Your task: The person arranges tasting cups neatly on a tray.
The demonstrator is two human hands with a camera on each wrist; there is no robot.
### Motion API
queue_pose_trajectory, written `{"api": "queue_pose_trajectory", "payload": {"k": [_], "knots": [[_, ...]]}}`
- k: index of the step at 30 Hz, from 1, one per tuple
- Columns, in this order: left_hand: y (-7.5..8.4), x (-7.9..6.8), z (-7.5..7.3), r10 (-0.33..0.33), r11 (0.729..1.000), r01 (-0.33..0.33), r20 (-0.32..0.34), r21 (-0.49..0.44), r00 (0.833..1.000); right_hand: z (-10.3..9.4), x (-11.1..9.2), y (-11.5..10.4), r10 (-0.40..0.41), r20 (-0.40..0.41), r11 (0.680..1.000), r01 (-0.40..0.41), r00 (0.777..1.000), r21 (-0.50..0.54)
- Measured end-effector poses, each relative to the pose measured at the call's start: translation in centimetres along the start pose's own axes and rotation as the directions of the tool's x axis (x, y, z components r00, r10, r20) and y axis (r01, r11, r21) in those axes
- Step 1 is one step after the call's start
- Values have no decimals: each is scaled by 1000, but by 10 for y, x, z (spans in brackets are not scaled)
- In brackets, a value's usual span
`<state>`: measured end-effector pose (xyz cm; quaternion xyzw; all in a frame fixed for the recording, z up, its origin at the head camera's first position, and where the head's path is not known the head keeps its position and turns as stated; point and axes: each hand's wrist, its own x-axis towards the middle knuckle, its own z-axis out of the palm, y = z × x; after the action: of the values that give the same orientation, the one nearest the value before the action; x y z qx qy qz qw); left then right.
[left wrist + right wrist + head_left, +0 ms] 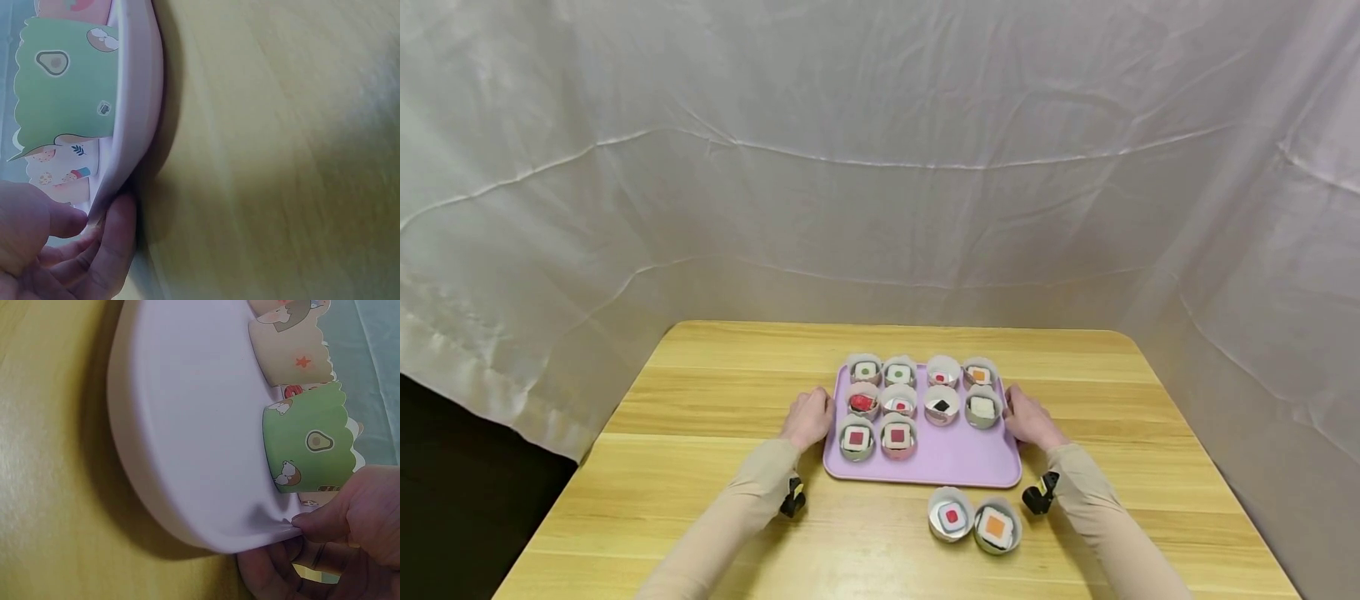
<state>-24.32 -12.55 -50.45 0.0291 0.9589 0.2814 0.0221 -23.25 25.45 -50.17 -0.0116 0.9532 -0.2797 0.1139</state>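
Note:
A pale purple tray [958, 457] bears several scalloped paper cups in rows, each with a sushi-like piece in it. My left hand [808, 417] grips its left rim; in the left wrist view the thumb lies on top and the fingers curl under the edge. At the right rim, my right hand [1032, 418] pinches the tray the same way, its thumb beside a green avocado-print cup [309, 440]. Another green cup [65, 81] stands near the left rim. The tray's front right part carries no cups.
In front of the tray, on the wooden table [715, 517], stand two more cups: one holds a white piece with a red centre [952, 517], the other a piece with an orange square [996, 527]. Light grey curtains [880, 208] hang behind and along both sides.

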Motion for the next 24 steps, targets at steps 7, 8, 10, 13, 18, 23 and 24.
{"api": "queue_pose_trajectory", "payload": {"k": [7, 8, 10, 13, 18, 23, 24], "knots": [[3, 1, 1, -7, 1000, 7, 1, 17, 1000, 1, 0, 0, 2, -5, 1000, -2, 1000, 7], [3, 1, 1, -8, 1000, 8, 3, 22, 1000, 1, 0, 0, 7, -5, 1000, -7, 1000, 6], [4, 2, 1, -10, 999, 10, 4, 36, 1000, 1, 0, -1, 14, -2, 1000, -14, 1000, 14], [4, 2, 1, -17, 998, 16, 10, 53, 1000, 0, -1, -1, 31, 9, 998, -31, 999, 53], [5, 3, 1, -29, 998, 27, 27, 55, 999, -3, -3, 0, 18, 25, 992, -21, 1000, 125], [7, 3, 0, -36, 998, 34, 47, 54, 998, -10, -6, 0, -4, 37, 989, -2, 999, 147], [7, 3, 0, -38, 998, 35, 50, 56, 998, -12, -6, 0, -8, 27, 991, 4, 1000, 137]]}}
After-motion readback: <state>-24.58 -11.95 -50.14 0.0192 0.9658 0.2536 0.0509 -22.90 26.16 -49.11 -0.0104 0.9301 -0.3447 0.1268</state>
